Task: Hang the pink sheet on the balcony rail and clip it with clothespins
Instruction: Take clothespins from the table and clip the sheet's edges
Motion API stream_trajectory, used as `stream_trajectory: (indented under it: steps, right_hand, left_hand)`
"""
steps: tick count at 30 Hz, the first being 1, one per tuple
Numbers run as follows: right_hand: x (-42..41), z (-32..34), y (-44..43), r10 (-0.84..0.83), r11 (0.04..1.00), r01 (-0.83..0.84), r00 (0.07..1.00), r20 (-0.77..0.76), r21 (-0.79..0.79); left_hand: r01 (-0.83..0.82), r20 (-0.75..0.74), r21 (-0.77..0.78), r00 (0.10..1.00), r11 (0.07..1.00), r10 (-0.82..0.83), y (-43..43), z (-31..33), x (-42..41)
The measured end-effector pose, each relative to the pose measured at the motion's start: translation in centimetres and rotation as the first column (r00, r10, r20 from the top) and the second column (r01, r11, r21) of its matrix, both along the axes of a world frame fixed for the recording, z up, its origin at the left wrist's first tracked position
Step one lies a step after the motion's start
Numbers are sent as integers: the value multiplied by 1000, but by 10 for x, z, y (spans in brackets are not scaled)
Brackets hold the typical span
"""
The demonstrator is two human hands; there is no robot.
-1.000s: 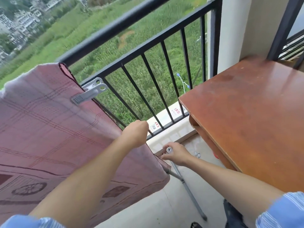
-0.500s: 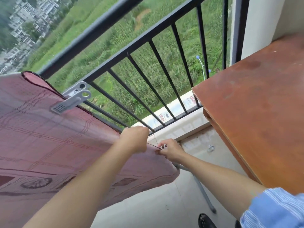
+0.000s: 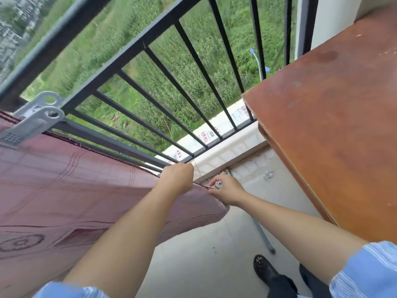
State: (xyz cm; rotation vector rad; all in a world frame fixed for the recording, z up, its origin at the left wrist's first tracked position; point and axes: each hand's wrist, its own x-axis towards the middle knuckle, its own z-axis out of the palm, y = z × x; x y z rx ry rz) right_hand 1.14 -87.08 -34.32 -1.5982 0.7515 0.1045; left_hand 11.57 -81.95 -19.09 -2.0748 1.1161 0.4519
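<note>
While the left hand (image 3: 178, 177) stays curled in a fist round the dark hem of the pink sheet (image 3: 75, 190), low down by the foot of the balcony rail (image 3: 137, 50), the right hand (image 3: 225, 190) has come up to the same hem. A second ago it was lower and apart from the cloth. Its fingertips now pinch the hem just beside the left fist, with a second clothespin (image 3: 218, 184), small and white, held among the fingers. How firmly it is held cannot be told.

The sheet hangs from the rail's left part and slopes down to both hands, as it did before. A grey clothespin (image 3: 32, 123) is still clamped on the sheet's upper edge against the rail, now at the far left of the view, since the camera has swung closer and rightward.

Right of the rail stands a brown table (image 3: 333, 125). Below the rail, a grey pole (image 3: 261, 231) lies on the floor near a black shoe (image 3: 264, 267).
</note>
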Motion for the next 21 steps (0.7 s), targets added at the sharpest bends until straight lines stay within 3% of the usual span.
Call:
stream_trajectory:
  steps: [5,12,15,21]
  right_hand:
    - [-36,-29,-26,-153,969,182,974,-169,168]
    - [-55,-47,-56,-133,991,137,964,-232,2]
    - [-52,-49,-64,-165,977,186,969,-181,104]
    - [-49,-46,-67,-188,948,220,970,-154,231]
  left_hand:
    - [-91,-67,1,994,996,91,-1,-18,7]
    - [-290,-149,-2,946,957,287,-10,-29,17]
    - [-318,-156,15,936,948,316,-12,-34,22]
    - [-171,-121,4,978,985,170,-16,-34,12]
